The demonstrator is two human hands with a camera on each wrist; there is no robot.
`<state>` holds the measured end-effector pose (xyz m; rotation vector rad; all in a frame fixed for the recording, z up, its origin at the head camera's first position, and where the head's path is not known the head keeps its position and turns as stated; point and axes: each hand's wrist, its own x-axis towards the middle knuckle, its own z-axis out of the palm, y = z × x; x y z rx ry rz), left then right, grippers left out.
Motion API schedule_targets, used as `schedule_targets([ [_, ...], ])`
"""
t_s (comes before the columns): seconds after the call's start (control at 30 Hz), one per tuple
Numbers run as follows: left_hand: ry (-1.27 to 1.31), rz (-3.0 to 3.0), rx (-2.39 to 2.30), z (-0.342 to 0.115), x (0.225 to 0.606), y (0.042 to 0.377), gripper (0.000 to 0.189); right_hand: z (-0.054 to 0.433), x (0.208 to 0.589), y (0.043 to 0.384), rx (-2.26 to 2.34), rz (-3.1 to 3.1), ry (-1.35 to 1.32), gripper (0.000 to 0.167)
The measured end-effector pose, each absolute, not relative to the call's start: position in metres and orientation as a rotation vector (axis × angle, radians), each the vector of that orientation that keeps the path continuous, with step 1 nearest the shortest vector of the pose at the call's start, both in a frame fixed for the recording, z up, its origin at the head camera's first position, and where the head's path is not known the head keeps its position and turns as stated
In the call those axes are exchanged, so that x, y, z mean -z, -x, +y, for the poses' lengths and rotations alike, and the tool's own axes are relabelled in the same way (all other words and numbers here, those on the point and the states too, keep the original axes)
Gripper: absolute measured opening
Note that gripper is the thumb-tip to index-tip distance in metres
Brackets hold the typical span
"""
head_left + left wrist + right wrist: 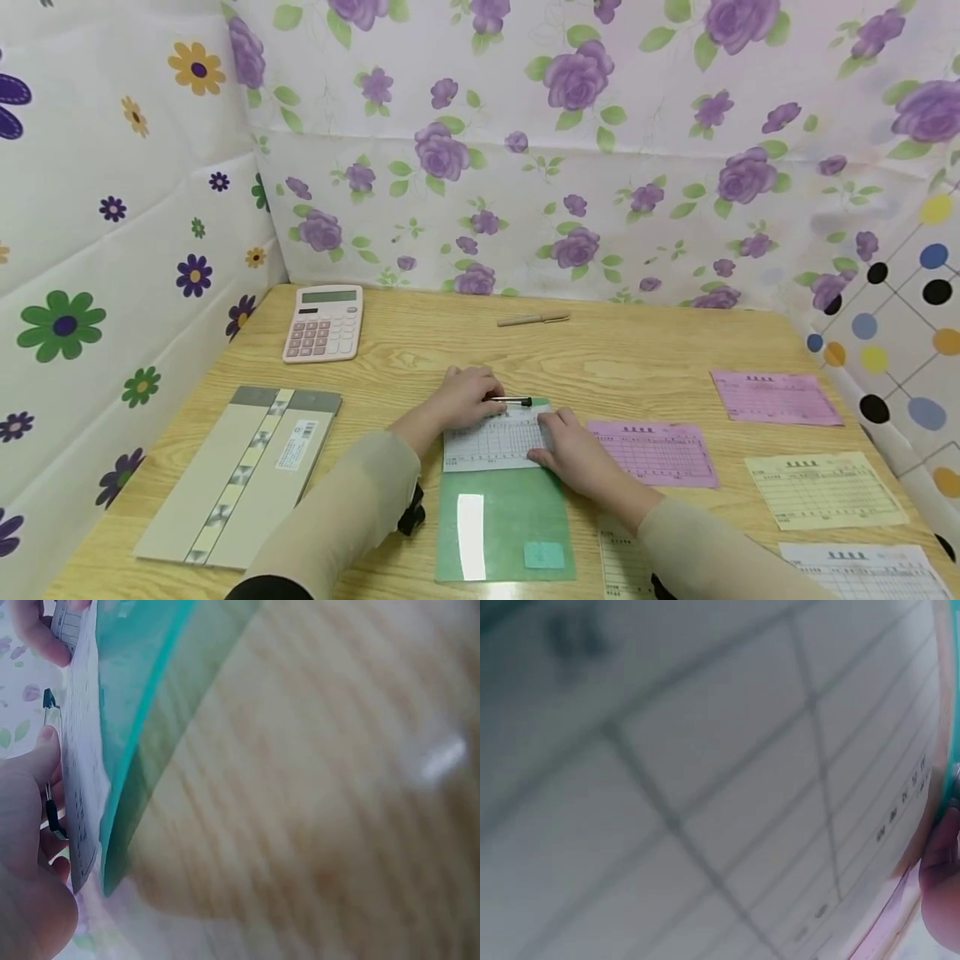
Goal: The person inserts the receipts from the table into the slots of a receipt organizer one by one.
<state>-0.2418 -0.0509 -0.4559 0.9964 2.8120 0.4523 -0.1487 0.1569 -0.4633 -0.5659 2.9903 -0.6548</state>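
Observation:
A translucent green clipboard (513,521) lies on the table in front of me, with a white gridded form (491,446) over its upper half. My left hand (461,400) grips the wire clip (517,401) at the top; in the left wrist view its thumb presses on the black-ended clip (51,806). My right hand (581,450) pinches the form's right edge, thumb over the paper. Close up in the right wrist view, the form (742,787) is blurred, with a fingertip (941,877) at its edge. A small teal label (543,555) marks the board's lower corner.
A beige folder (202,475) lies at left, a pink-white calculator (324,325) behind it. Toward the back is a pen (534,318). Pink forms (652,452), yellow forms (825,492) and a white form (870,571) spread at right. Patterned cloth walls (450,208) enclose the table.

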Motion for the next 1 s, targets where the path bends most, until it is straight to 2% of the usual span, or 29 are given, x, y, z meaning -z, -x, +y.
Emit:
schedule_targets([
  [0.4, -1.073, 2.901, -0.375, -0.051, 0.457, 0.234, 0.031, 0.152, 0.461, 0.159, 0.591, 2.946, 0.418, 0.062],
  [1.0, -1.041, 2.919, -0.211, -0.048, 0.458, 0.23, 0.04, 0.15, 0.457, 0.159, 0.565, 2.935, 0.408, 0.063],
])
